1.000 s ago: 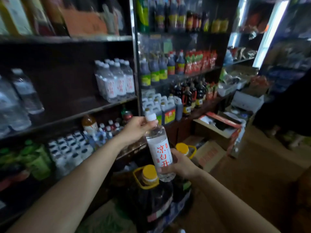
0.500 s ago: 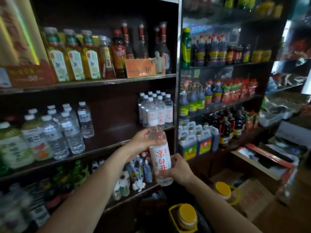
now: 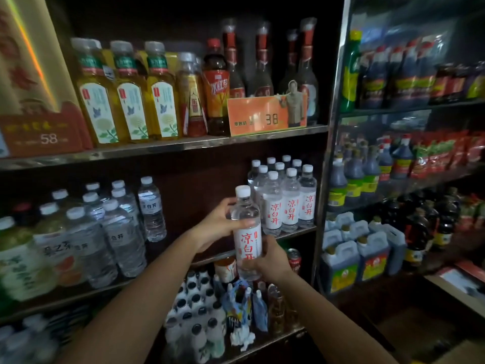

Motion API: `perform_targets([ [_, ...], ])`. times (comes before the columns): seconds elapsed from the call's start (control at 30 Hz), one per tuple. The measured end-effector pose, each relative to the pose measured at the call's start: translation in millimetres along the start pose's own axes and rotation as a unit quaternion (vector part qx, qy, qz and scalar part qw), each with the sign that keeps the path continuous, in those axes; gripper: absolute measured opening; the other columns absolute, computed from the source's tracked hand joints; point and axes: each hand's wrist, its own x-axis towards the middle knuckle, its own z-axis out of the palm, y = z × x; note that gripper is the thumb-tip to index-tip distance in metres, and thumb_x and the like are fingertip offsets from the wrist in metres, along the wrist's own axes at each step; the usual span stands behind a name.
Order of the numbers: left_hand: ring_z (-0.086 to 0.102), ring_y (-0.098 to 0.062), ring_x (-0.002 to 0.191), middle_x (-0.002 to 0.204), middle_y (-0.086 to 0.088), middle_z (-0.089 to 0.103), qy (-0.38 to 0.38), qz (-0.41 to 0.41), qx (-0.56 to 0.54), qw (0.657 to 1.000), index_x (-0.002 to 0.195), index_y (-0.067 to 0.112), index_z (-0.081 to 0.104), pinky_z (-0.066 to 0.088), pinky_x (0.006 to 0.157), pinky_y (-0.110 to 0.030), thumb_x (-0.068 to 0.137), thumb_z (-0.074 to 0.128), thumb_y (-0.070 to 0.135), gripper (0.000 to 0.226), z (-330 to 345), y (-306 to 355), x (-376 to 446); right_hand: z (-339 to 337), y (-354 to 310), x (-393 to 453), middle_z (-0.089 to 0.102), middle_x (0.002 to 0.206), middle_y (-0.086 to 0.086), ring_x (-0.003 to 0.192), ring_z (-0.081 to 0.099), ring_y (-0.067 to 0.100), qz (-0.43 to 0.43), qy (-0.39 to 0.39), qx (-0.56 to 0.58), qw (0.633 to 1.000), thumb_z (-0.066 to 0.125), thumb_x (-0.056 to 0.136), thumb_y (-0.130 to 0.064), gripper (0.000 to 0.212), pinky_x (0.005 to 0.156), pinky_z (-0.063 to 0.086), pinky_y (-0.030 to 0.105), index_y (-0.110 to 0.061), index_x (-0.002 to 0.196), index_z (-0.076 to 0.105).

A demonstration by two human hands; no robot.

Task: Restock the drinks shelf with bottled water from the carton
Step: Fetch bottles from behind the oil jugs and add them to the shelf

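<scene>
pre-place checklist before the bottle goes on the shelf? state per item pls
1. Grip: left hand holds the bottle at its upper body, right hand near its base. ok.
2. Bottle upright, cap on. ok.
3. Matching stock: same red-lettered bottles stand at the right end of the middle shelf. ok.
4. Free spot: dark open stretch of shelf left of that group, behind the left hand. ok.
5. Depth of that gap at the back: too dark. cannot tell.
6. Headroom under the upper shelf: standing bottles clear it. ok.
</scene>
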Motion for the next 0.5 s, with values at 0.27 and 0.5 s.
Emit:
perform_targets([
  [0.27,0.062,-0.004,0.103,0.108,0.015,0.065,0.05,0.039,0.04,0.997,0.118,0.027,0.058,0.051,0.089,-0.027,0.071,0.081,0.019,0.052,-31,-23,79,18,-17,85,0.063,0.099,-0.003,0.095,0.062,0.015,0.005,0.031,-0.081,0.996,0.087,0.063,-0.023,0.057,0.075,0.047,0.024,-0.012,0.11,0.056],
  [0.5,0.064,-0.008,0.097,0.109,0.009,0.066,0.071,0.064,0.117,0.988,0.118,0.019,0.059,0.053,0.084,-0.022,0.071,0.082,0.017,0.052,-42,-61,139,47,-1,147,0.065,0.111,0.012,0.101,0.064,0.027,0.065,0.098,-0.149,0.982,0.082,0.071,-0.022,0.057,0.087,0.054,0.038,-0.006,0.113,0.047],
])
